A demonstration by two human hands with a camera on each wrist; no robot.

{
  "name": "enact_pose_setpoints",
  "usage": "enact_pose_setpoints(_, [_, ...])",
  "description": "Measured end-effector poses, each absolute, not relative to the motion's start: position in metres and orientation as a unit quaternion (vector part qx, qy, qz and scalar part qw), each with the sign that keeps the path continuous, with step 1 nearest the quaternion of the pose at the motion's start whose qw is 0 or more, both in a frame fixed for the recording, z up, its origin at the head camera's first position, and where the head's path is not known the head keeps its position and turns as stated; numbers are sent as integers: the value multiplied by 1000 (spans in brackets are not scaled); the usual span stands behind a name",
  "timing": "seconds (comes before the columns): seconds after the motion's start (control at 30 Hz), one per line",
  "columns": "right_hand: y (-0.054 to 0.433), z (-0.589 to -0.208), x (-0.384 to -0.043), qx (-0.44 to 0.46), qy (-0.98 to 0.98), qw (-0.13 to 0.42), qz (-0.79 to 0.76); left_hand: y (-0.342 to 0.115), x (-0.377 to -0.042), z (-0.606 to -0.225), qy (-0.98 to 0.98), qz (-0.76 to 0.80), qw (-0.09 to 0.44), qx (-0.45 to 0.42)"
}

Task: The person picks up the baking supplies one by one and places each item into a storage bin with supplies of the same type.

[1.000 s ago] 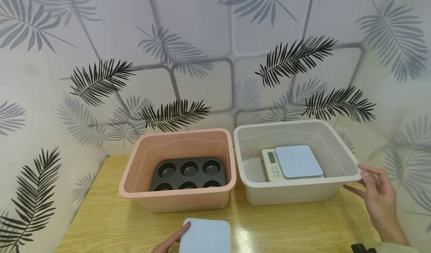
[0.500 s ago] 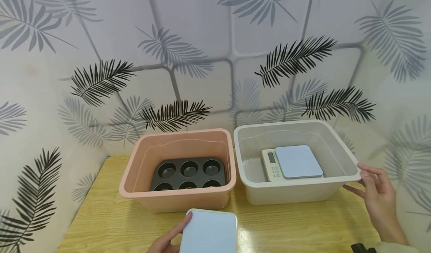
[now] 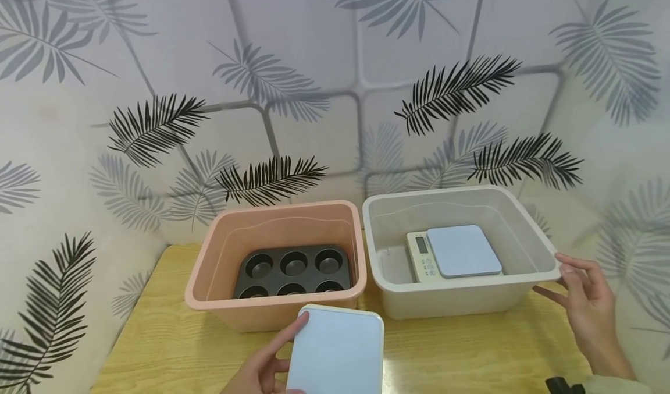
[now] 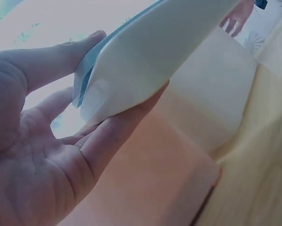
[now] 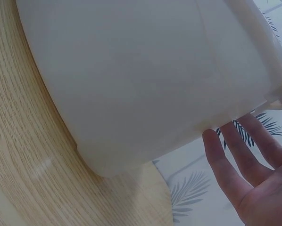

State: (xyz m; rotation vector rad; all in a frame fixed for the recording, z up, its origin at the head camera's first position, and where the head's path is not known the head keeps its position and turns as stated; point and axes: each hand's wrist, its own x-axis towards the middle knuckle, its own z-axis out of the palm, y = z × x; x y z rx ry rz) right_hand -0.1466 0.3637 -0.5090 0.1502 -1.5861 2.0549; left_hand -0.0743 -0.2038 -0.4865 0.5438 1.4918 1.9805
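In the head view my left hand (image 3: 264, 365) holds a kitchen scale (image 3: 337, 350) by its left side, low in front of the pink bin. Its pale blue top faces up; in the left wrist view its cream underside (image 4: 141, 61) rests on my fingers with the thumb on the blue edge. My right hand (image 3: 588, 309) holds the right front corner of the grey bin (image 3: 471, 298) at its rim. The right wrist view shows those fingertips (image 5: 211, 139) against the bin wall. Inside the grey bin lies another scale (image 3: 463, 251) with a small display and buttons.
Left of the grey bin stands the pink bin (image 3: 277, 312), holding a dark muffin tin (image 3: 293, 251). Both bins sit on the wooden table (image 3: 162, 341), against a wall (image 3: 335, 45) with leaf patterns.
My left hand has lifted the scale upward and slightly right, toward the front of the bins. The right hand stays at the grey bin's corner.
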Motion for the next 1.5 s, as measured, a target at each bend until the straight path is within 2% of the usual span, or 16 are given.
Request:
enact_pose_setpoints(0.33, [364, -507, -147, 59, -590, 258, 763, -186, -84, -459, 619, 714, 242, 220])
enact_pose_setpoints(0.93, [365, -506, -146, 45, -594, 262, 759, -167, -107, -411, 662, 660, 145, 324])
enact_pose_setpoints(1.3, [366, -505, -145, 45, -598, 266, 755, -146, -137, -382, 687, 618, 120, 363])
enact_pose_setpoints(1.5, [368, -505, -145, 51, -602, 258, 754, -133, -156, -369, 701, 595, 151, 362])
